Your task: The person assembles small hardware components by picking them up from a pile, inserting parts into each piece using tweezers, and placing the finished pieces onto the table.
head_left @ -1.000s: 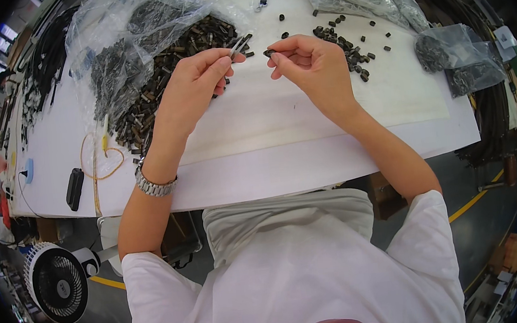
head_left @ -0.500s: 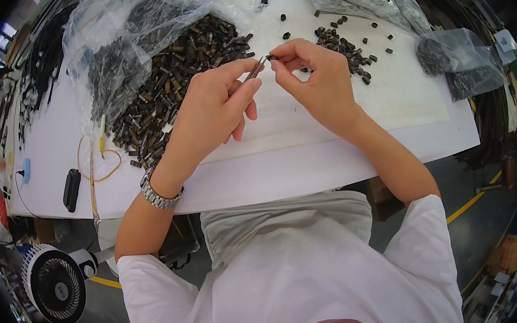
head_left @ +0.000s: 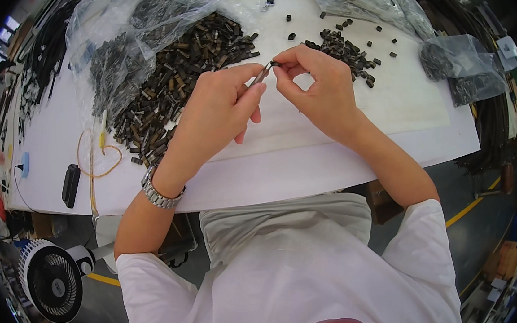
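Note:
My left hand (head_left: 216,106) has its thumb and forefinger closed on slim metal tweezers (head_left: 257,79), whose tips point up and to the right. Between the thumb and fingertips of my right hand (head_left: 325,89) is a small black piece (head_left: 274,64), mostly hidden by the fingers. The tweezers' tips meet this piece in front of me, above the white table (head_left: 333,160). Left of my hands spreads a large heap of small dark brown and black pieces (head_left: 201,45). Beyond my right hand lies a smaller pile of short black ring-like pieces (head_left: 347,50).
Clear plastic bags cover part of the large heap (head_left: 119,69) and lie at the far right (head_left: 374,1). Small bags of dark pieces (head_left: 470,66) sit at the right edge. A black case (head_left: 71,186) and a yellowish cord (head_left: 110,174) lie left; a fan (head_left: 52,281) stands below.
The tweezers' tips, spread apart before, are now closer together at the black piece. My left hand has shifted slightly toward the right hand, and the whole view has moved a little.

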A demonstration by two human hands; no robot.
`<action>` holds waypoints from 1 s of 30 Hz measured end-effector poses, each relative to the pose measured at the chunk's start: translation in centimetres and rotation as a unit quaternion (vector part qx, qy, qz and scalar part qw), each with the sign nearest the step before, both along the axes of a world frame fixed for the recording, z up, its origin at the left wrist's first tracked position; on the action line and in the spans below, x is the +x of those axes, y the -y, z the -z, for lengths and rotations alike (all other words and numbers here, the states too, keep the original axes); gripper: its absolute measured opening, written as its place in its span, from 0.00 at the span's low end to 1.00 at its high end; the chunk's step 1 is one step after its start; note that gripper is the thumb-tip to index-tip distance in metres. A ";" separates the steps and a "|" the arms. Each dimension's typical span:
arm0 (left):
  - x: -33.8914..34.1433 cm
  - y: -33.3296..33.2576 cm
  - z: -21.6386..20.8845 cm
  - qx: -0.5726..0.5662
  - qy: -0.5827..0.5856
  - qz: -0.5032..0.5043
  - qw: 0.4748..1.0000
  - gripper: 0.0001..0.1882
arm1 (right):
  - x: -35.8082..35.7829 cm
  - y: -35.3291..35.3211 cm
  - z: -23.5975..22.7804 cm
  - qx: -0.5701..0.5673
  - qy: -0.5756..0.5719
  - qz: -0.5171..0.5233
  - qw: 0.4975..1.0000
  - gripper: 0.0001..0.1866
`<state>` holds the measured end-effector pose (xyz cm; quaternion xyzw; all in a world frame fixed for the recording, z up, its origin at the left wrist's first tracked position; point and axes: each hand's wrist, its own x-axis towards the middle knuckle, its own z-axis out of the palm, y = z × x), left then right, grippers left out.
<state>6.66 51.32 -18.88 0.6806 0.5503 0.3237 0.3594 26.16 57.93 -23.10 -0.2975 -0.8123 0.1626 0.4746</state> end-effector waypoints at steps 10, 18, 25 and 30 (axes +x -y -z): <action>0.5 -0.2 1.1 0.040 -0.014 -0.010 0.999 0.16 | -0.4 0.0 0.7 0.077 0.040 -0.004 0.996 0.09; 0.2 -0.5 2.5 0.221 -0.088 -0.025 0.971 0.07 | -0.6 0.1 -0.1 -0.106 -0.036 -0.057 0.992 0.12; -0.3 -0.9 2.8 0.211 -0.100 -0.019 0.972 0.13 | -0.7 0.3 0.4 -0.028 -0.026 -0.041 0.998 0.09; -0.5 -1.1 3.3 0.274 -0.131 -0.047 0.952 0.09 | -0.8 0.4 0.6 -0.032 -0.001 -0.022 0.999 0.09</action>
